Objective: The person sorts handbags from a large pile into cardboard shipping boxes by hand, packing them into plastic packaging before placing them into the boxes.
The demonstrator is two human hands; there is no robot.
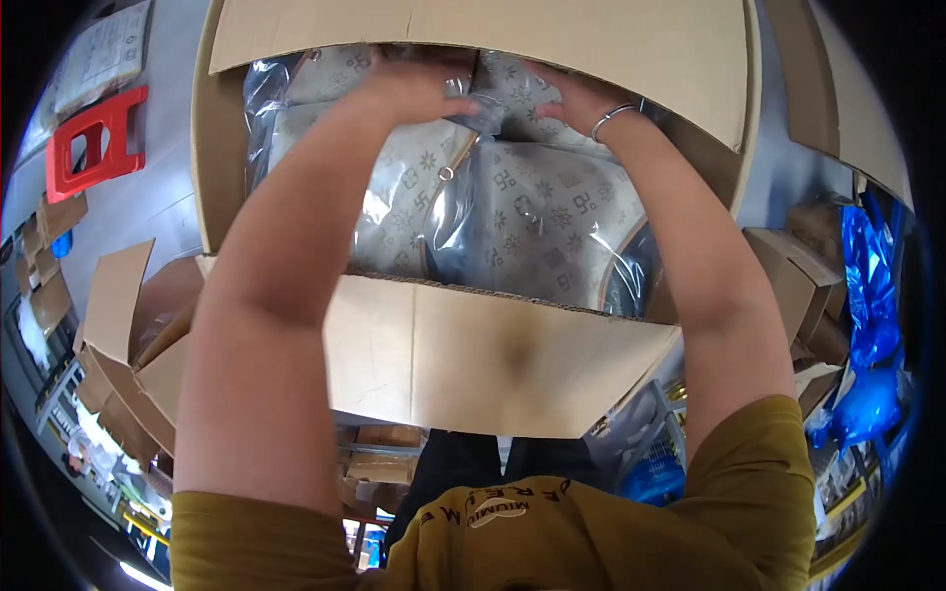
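Several pale bags (537, 217) with a dark printed pattern, wrapped in clear plastic, are packed inside a large cardboard box (370, 315). My left hand (409, 91) reaches in at the far side, over the wrapped bags, its thumb stretched to the right; the fingertips are partly hidden and blurred. To its right, my right hand (576, 103) bends in over another bag, thumb and finger spread apart, partly under the far flap. A metal ring (446, 174) shows on a bag's edge near the middle. Neither hand visibly grips a bag.
The far box flap (483, 25) overhangs the opening, and the near flap folds toward me. A red plastic stool (96, 143) lies at the left. Open cartons (123, 305) stand below it. Blue plastic wrap (867, 295) hangs at the right beside more cartons (793, 276).
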